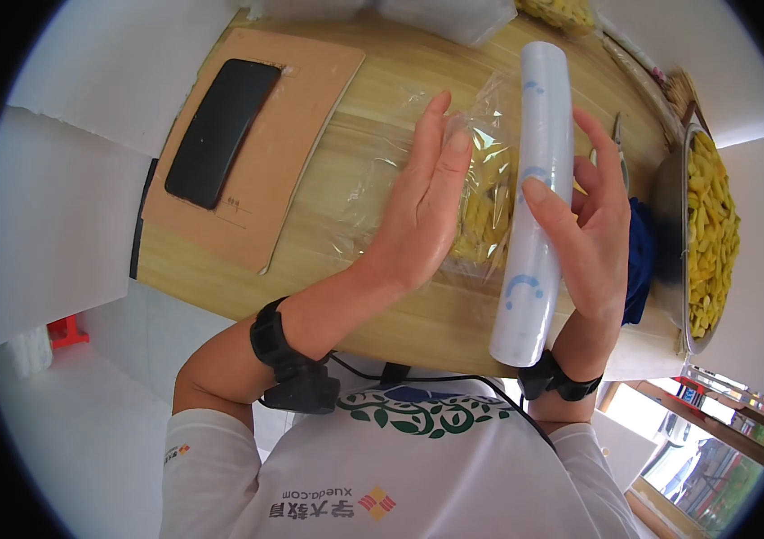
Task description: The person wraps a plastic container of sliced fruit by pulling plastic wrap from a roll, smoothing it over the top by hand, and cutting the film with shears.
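Note:
My right hand grips a whitish roll of plastic film printed with pale blue marks, its thumb on the front and its fingers round the far side. The roll stands slanted over the wooden table. My left hand is held edge-on with its fingers stretched out, beside a clear plastic bag of yellow cut pieces. The bag lies between my two hands, partly hidden by the roll and my left fingers. Crinkled clear film spreads to the left, under my left hand.
A black phone rests on a brown paper folder at the left. On the right stands a metal basin heaped with yellow cut pieces, near a dark blue cloth. Clear plastic containers stand along the table's back.

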`<action>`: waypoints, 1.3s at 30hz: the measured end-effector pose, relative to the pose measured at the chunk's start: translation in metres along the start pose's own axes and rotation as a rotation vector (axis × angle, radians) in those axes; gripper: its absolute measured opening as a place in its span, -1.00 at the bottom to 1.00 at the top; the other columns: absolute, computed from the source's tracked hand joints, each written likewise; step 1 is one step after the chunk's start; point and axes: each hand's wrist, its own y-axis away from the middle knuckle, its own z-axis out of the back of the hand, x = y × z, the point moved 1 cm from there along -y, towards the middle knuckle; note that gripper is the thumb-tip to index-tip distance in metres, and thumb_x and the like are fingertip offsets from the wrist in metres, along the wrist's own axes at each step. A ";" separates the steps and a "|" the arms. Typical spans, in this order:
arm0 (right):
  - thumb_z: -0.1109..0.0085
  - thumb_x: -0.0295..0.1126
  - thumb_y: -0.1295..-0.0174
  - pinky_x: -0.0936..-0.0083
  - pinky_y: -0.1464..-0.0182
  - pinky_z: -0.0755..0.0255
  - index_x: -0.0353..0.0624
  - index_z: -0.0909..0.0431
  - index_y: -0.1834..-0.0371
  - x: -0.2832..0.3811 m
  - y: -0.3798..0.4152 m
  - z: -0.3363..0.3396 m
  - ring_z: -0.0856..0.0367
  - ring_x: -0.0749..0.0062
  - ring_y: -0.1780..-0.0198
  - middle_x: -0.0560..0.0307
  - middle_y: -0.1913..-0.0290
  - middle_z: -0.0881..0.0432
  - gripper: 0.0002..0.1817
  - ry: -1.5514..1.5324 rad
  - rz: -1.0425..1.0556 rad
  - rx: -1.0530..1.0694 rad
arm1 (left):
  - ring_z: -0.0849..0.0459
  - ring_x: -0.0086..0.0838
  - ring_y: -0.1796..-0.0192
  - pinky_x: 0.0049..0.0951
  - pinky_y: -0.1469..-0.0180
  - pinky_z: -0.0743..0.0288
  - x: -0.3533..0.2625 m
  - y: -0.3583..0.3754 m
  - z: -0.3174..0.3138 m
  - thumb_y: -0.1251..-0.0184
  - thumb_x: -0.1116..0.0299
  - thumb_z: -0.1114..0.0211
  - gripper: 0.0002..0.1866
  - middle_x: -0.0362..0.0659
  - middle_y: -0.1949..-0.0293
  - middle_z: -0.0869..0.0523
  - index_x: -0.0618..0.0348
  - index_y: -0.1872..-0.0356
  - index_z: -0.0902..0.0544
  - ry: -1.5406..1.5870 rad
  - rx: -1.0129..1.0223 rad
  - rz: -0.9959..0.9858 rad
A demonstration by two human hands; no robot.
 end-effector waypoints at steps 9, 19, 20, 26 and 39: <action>-0.47 -0.39 -0.18 0.47 0.22 -0.66 -0.23 -0.20 -0.56 -0.003 0.000 0.000 -0.76 0.38 0.14 -0.04 0.10 -0.63 -0.12 -0.054 0.010 0.000 | -0.21 -0.10 -0.60 -0.23 -0.60 -0.06 -0.009 -0.001 0.005 -0.73 -0.03 0.14 -0.26 0.18 -0.55 -0.25 0.44 -0.59 -0.05 -0.090 -0.130 -0.107; -0.47 -0.35 -0.19 0.46 0.24 -0.66 -0.23 -0.19 -0.57 -0.005 0.000 0.003 -0.77 0.37 0.17 -0.05 0.12 -0.63 -0.11 -0.036 0.051 0.017 | -0.43 -0.36 -0.45 -0.32 -0.52 -0.22 -0.023 -0.013 0.025 -0.66 0.38 -0.05 -0.63 -0.05 -0.33 -0.53 0.26 -0.36 -0.42 -0.122 -0.279 -0.436; -0.48 -0.34 -0.19 0.46 0.24 -0.66 -0.23 -0.19 -0.57 -0.005 0.000 0.003 -0.77 0.37 0.17 -0.05 0.12 -0.64 -0.10 -0.041 0.051 0.023 | -0.43 -0.36 -0.45 -0.32 -0.51 -0.23 -0.019 -0.012 0.021 -0.66 0.40 -0.05 -0.63 -0.05 -0.33 -0.53 0.28 -0.37 -0.42 -0.139 -0.207 -0.463; -0.49 -0.30 -0.20 0.44 0.23 -0.66 -0.23 -0.19 -0.57 -0.004 0.002 0.003 -0.78 0.33 0.16 -0.05 0.11 -0.64 -0.09 -0.036 0.060 0.023 | -0.45 -0.32 -0.45 -0.31 -0.50 -0.27 -0.013 -0.009 0.008 -0.66 0.42 -0.02 -0.57 -0.01 -0.36 -0.51 0.31 -0.44 -0.36 -0.308 -0.069 -0.396; -0.51 -0.25 -0.19 0.43 0.23 -0.67 -0.22 -0.19 -0.57 -0.003 0.000 0.009 -0.80 0.27 0.15 -0.11 0.09 -0.67 -0.08 -0.045 0.039 0.034 | -0.40 -0.26 -0.51 -0.32 -0.48 -0.29 -0.005 -0.009 0.008 -0.70 0.34 -0.02 -0.50 0.09 -0.45 -0.43 0.25 -0.54 -0.27 -0.352 0.013 -0.245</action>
